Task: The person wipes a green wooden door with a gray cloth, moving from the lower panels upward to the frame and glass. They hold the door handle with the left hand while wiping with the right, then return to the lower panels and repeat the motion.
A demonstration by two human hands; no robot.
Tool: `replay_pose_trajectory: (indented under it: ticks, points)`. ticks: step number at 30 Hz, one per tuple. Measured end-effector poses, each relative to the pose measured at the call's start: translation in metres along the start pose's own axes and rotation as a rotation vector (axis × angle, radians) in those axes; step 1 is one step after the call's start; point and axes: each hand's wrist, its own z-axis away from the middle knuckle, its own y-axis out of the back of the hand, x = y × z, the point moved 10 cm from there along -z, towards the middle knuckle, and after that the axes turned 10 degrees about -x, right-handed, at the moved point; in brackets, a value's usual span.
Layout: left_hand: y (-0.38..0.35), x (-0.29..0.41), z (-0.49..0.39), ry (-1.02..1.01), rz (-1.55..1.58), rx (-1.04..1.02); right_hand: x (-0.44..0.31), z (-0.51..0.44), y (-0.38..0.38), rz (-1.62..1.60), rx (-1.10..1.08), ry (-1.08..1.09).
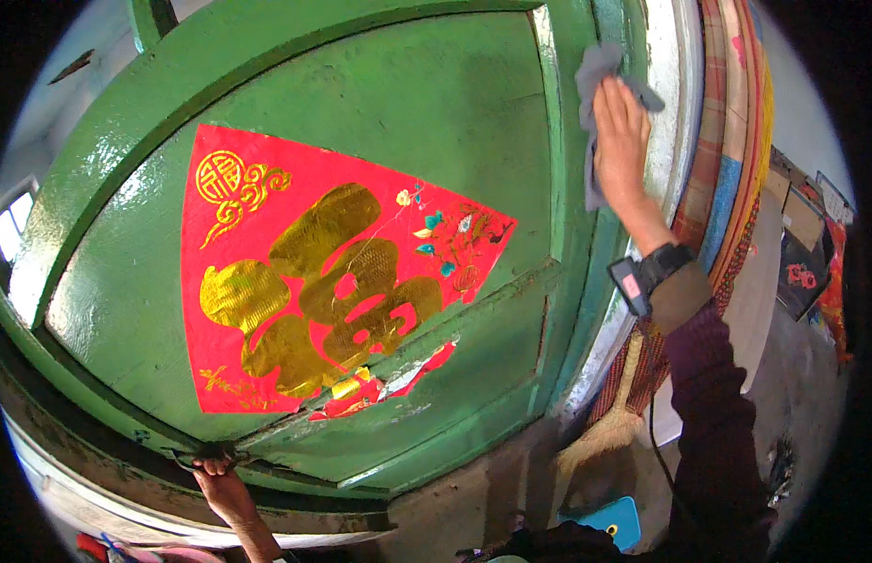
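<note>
A green painted wooden door fills the middle of the view, with a red paper decoration stuck on it, bearing a large gold character; its lower edge is torn. At the upper right, my right hand presses a grey cloth flat against the green frame strip beside the door panel. The fingers lie stretched over the cloth. My left hand is at the lower left, its fingers curled around a dark metal door handle at the door's edge. A black device is strapped to my right wrist.
Layered patterned textiles hang to the right of the white door frame. Below them a straw broom leans near the floor. A blue object lies low at the right. Boxes and other items stand along the far-right wall.
</note>
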Motion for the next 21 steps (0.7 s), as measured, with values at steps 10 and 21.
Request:
replay_pose_trajectory:
  ticks: [10, 21]
  points:
    - [-0.006, 0.001, -0.002, 0.007, -0.029, -0.077, -0.033, 0.198, -0.053, -0.269, -0.293, -0.225]
    - [-0.005, 0.000, -0.001, 0.020, 0.029, -0.055, -0.067, 0.360, -0.077, -0.649, -0.155, -0.600]
